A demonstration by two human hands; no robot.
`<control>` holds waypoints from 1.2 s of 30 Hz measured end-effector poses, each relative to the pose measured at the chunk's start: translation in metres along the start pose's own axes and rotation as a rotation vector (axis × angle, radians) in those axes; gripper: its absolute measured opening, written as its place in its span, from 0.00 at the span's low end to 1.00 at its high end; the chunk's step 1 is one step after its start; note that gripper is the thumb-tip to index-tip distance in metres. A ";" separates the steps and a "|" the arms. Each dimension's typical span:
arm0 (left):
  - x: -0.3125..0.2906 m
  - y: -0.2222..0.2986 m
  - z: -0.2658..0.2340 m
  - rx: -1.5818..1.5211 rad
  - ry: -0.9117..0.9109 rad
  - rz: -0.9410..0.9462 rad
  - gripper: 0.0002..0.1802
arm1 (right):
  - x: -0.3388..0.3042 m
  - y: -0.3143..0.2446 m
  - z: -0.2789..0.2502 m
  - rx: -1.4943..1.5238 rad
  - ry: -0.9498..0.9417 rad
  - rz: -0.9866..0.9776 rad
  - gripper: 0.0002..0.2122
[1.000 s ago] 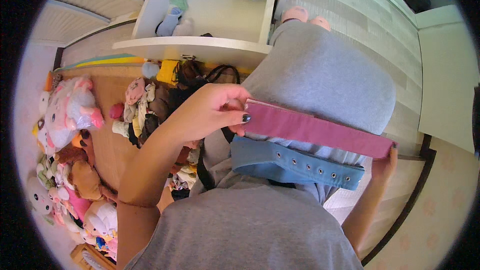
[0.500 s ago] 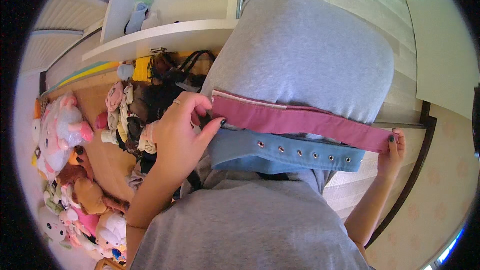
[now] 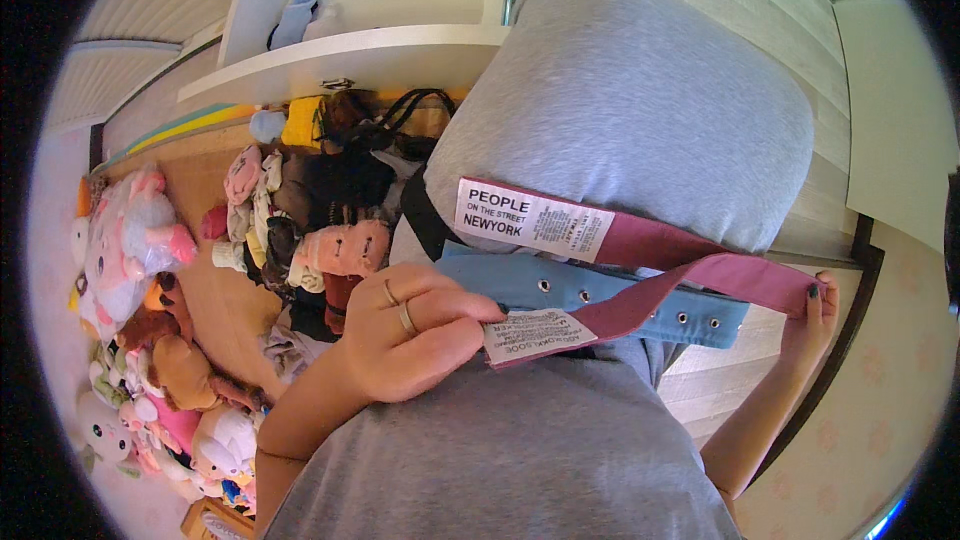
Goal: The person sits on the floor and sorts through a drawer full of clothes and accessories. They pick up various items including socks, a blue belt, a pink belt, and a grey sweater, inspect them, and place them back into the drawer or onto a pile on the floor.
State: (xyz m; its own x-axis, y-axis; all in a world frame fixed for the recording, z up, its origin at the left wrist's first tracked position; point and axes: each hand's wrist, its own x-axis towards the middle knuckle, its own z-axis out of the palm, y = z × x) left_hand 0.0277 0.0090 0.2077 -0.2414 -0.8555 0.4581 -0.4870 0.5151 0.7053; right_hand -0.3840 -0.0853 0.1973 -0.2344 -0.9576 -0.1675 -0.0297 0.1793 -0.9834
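A dusky-red fabric strap (image 3: 765,278), doubled over, stretches across my grey-clad lap (image 3: 620,100). White printed labels face up at both of its loose ends: one label (image 3: 535,220) rests on my thigh, the other is near my belly. My left hand (image 3: 415,330), with rings on its fingers, pinches the nearer labelled end. At the folded right end, my right hand (image 3: 822,310) grips the strap between thumb and fingers. Under it lies a blue fabric belt (image 3: 520,278) with several metal eyelets, touched by neither hand and partly covered by the strap.
Left of my lap is a pile of small items, including a black furry piece (image 3: 345,180), a peach roll (image 3: 345,245) and a yellow knit piece (image 3: 302,122). Plush toys (image 3: 135,240) crowd the far left. An open white drawer (image 3: 400,40) holds socks (image 3: 295,18).
My left hand has drawn the strap's near layer toward my belly, parting the two ends and exposing their labels. My right hand still holds the fold.
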 end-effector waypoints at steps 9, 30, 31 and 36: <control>0.001 0.006 -0.006 0.173 -0.010 0.148 0.09 | 0.003 0.002 -0.011 0.065 -0.099 -0.003 0.09; 0.001 -0.022 0.025 -0.192 0.223 -0.715 0.17 | -0.024 -0.056 0.027 -0.382 -0.003 -0.310 0.14; 0.004 -0.019 0.026 -0.215 0.254 -0.739 0.18 | -0.028 -0.065 0.038 -0.406 -0.023 -0.364 0.15; 0.018 -0.012 0.019 -0.113 0.084 -0.721 0.17 | -0.083 -0.095 0.153 -0.347 -0.380 -0.158 0.18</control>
State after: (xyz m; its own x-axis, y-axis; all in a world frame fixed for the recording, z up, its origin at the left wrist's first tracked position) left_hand 0.0130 -0.0141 0.1969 0.1735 -0.9793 -0.1041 -0.4103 -0.1680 0.8963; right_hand -0.2133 -0.0573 0.2934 0.1653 -0.9815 -0.0960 -0.3707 0.0284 -0.9283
